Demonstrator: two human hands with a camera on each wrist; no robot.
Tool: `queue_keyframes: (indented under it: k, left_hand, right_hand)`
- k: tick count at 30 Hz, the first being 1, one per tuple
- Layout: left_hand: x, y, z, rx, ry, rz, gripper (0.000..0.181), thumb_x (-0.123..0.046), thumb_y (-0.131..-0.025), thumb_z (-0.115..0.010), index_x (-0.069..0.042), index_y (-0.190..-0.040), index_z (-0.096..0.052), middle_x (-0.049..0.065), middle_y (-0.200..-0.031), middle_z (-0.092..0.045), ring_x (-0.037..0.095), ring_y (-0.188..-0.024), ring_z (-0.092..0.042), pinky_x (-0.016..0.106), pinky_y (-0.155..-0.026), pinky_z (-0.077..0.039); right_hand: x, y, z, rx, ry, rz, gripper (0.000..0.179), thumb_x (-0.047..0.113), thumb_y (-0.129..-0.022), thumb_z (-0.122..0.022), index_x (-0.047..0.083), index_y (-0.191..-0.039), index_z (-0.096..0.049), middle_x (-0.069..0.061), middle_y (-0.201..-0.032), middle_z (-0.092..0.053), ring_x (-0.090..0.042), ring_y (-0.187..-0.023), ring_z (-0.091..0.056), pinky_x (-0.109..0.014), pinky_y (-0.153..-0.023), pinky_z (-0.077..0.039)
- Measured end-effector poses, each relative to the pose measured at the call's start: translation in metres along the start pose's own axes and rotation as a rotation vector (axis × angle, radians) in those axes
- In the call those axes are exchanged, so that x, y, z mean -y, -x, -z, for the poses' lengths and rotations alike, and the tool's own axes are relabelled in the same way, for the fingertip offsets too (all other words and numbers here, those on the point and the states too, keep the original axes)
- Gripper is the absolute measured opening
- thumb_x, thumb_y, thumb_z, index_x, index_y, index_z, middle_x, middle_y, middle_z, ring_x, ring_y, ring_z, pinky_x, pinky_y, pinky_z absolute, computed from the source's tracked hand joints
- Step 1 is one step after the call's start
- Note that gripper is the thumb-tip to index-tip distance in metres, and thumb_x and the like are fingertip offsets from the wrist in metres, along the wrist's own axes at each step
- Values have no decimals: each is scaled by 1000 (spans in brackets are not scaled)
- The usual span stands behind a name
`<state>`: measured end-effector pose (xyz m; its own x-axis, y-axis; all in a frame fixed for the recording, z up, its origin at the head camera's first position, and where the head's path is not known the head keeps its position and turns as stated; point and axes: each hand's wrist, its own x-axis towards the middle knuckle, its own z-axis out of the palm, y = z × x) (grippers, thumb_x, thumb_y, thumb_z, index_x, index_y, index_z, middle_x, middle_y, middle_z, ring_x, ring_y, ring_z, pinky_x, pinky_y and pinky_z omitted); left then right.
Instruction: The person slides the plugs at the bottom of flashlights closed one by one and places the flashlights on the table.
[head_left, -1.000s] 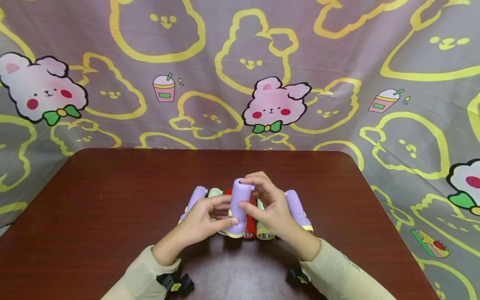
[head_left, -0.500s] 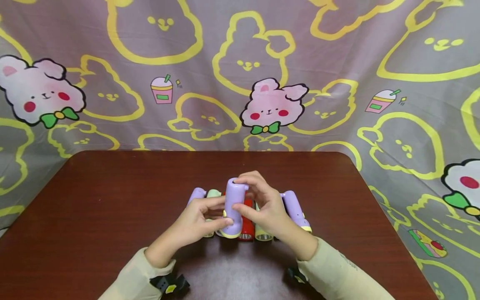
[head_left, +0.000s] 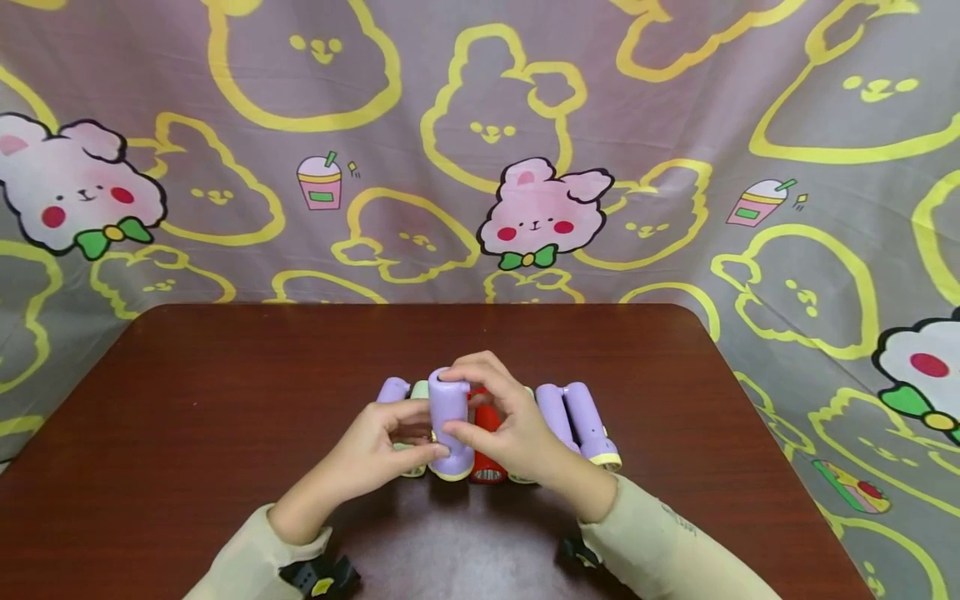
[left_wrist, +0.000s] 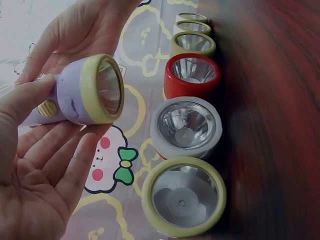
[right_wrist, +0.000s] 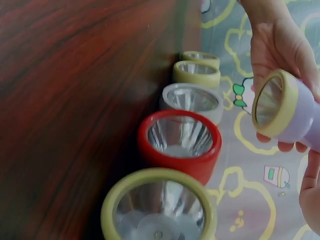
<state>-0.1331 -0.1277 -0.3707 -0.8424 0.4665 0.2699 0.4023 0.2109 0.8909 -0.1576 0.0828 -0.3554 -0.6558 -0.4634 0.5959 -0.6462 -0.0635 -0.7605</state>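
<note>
A purple flashlight (head_left: pixel 448 412) with a yellow rim is held above a row of flashlights, its lens end pointing toward the person. My left hand (head_left: pixel 375 443) pinches it near the lens end, the thumb beside a yellow switch (left_wrist: pixel 47 108) that shows in the left wrist view. My right hand (head_left: pixel 513 425) grips the same flashlight from the other side, fingertips at its tail end and thumb on the body. In the right wrist view its reflector (right_wrist: pixel 270 102) is visible, and the lamp looks unlit.
Behind the hands lies the row on the brown table (head_left: pixel 262 375): a red flashlight (head_left: pixel 488 454), a grey-rimmed one (left_wrist: pixel 186 129), light green ones partly hidden, a purple one (head_left: pixel 392 390) at left and two purple ones (head_left: pixel 588 417) at right. A patterned cloth (head_left: pixel 420 233) hangs behind the table.
Both hands have shifted left and slightly down with the purple flashlight between them. More of the two purple flashlights at right now shows. The grip looks the same.
</note>
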Motion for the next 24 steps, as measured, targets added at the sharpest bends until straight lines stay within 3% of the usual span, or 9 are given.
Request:
queue_keyframes:
  k: [9,17,24]
  left_hand:
    - [3,4,8,-11,8,-29,37,-2,-85,-75,5,-121,-65,19,-113,-72,5,-92,-71,31,-77,-60]
    - [6,14,26,-51,-83,38,34,-5,-85,-75,3,-117,-68,16,-110,-73,6,-91,-70,28,-75,-60]
    - [9,22,42,-70,-82,77,36,-4,-86,-74,3,-120,-66,19,-108,-73,6,-89,-70,28,-71,-60]
  right_hand:
    - [-2,-7,-6,30,-5,-10,51,-4,-81,-77,6,-126,-56,-14,-120,-54,-16,-112,-54,-34,-81,-58]
    - [-8,-17,-13,96,32,-32,55,-2,-82,-77,7,-131,-54,-12,-126,-56,-21,-114,-57,-35,-86,-57]
    - [-14,-29,-22,146,82,-67,55,4,-84,-78,9,-133,-53,-8,-126,-58,-18,-110,-58,-35,-91,-56]
